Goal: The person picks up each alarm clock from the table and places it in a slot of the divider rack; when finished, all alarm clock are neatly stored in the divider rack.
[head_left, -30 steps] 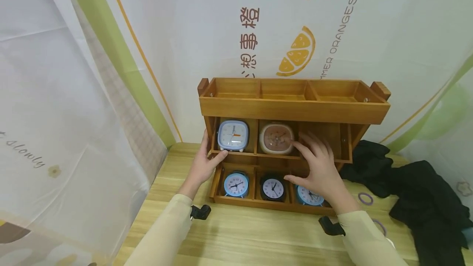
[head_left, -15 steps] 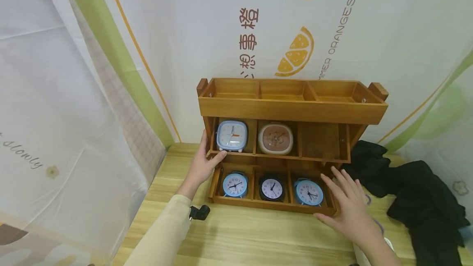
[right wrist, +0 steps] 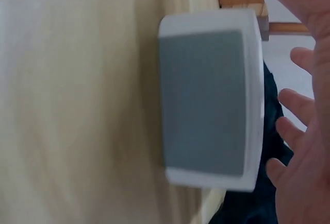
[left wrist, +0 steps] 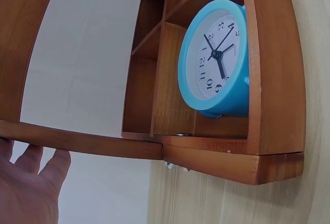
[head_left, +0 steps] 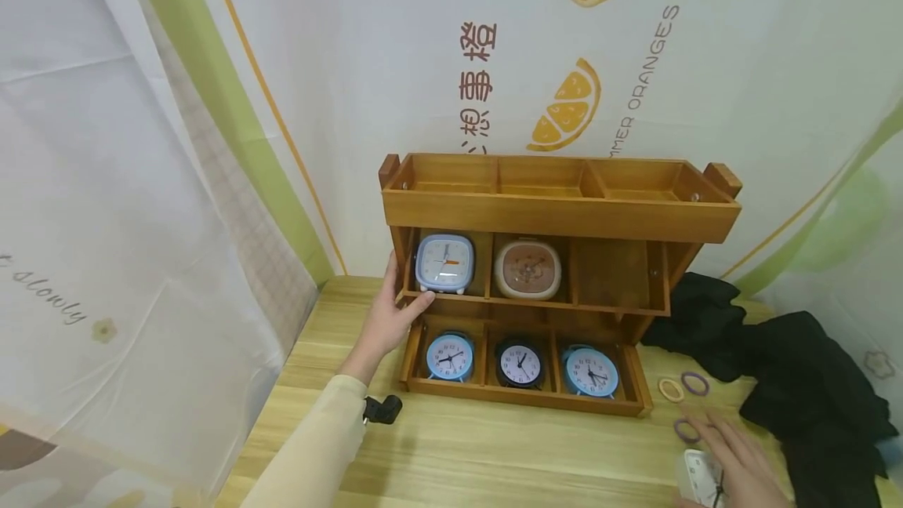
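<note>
My left hand (head_left: 384,320) holds the left side of a three-tier wooden organizer (head_left: 557,218), thumb on the front ledge of the middle tier. In the left wrist view its fingertips (left wrist: 56,165) touch a wooden side strip. A square blue clock (head_left: 444,263) and a cream clock with a brown face (head_left: 527,269) fill two middle compartments. Below sit a blue round clock (head_left: 450,357), a black one (head_left: 520,364) and another blue one (head_left: 590,371). My right hand (head_left: 748,461), fingers spread, reaches over a white clock (head_left: 694,469) on the table; the right wrist view shows its grey panel (right wrist: 203,103).
A cream ring (head_left: 671,390) and two purple rings (head_left: 695,383) lie right of the organizer. Black cloth (head_left: 797,359) is bunched along the table's right side. A printed curtain (head_left: 339,61) hangs behind the wooden table (head_left: 508,453).
My right hand has left the cream clock in the middle tier and moved right and down to the white clock. The left hand has stayed at the organizer's side.
</note>
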Motion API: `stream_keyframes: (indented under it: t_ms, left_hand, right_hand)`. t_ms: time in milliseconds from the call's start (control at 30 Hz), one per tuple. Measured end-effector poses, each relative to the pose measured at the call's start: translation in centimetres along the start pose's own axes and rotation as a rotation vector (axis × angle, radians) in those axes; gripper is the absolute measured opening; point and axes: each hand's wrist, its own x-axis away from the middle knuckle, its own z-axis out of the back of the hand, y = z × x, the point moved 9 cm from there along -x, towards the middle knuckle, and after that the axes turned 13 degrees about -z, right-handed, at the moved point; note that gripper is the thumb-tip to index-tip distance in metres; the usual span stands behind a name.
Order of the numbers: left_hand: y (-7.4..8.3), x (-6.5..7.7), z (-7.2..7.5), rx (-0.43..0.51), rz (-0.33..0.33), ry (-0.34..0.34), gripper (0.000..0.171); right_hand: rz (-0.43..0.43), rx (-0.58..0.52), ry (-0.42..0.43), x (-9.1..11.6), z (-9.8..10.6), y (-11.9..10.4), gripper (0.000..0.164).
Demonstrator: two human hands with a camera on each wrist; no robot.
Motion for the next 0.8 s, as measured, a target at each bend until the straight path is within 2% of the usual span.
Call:
stream_keyframes:
  t_ms: [100, 233, 333, 467, 533, 600, 667, 733, 800]
  left_hand:
    - [0.0, 0.0, 0.0, 0.001, 0.006, -0.006, 0.105]
    - [0.0, 0.1, 0.0, 0.012, 0.007, -0.010, 0.105]
    - [0.0, 0.0, 0.0, 0.024, 0.002, -0.006, 0.105]
    - [0.1, 0.0, -0.1, 0.031, -0.006, 0.001, 0.104]
    - [0.2, 0.0, -0.1, 0.029, -0.005, 0.001, 0.104]
    - [0.1, 0.1, 0.0, 0.020, -0.002, -0.002, 0.104]
    - [0.0, 0.1, 0.0, 0.012, 0.001, -0.003, 0.105]
    - [-0.1, 0.1, 0.0, 0.005, 0.000, -0.005, 0.105]
    - [-0.1, 0.1, 0.1, 0.001, -0.002, -0.005, 0.105]
  right_hand:
    - [0.005, 0.044, -0.030, 0.6, -0.6, 1.6, 0.125]
    - [0.051, 0.033, -0.003, 1.4, -1.0, 2.5, 0.122]
    - [0.142, -0.031, 0.049, 1.7, -1.2, 2.7, 0.123]
    - [0.219, -0.105, 0.041, 1.6, -1.8, 3.3, 0.129]
    - [0.225, -0.143, 0.026, 1.5, -2.0, 3.4, 0.124]
    - [0.284, -0.190, 0.029, 1.5, -1.8, 3.2, 0.108]
    - [0.333, -0.228, 0.055, 1.7, -1.3, 2.9, 0.108]
    - [0.343, -0.251, 0.080, 1.9, -0.9, 2.6, 0.112]
    - [0.303, -0.264, 0.109, 2.2, -0.5, 2.5, 0.118]
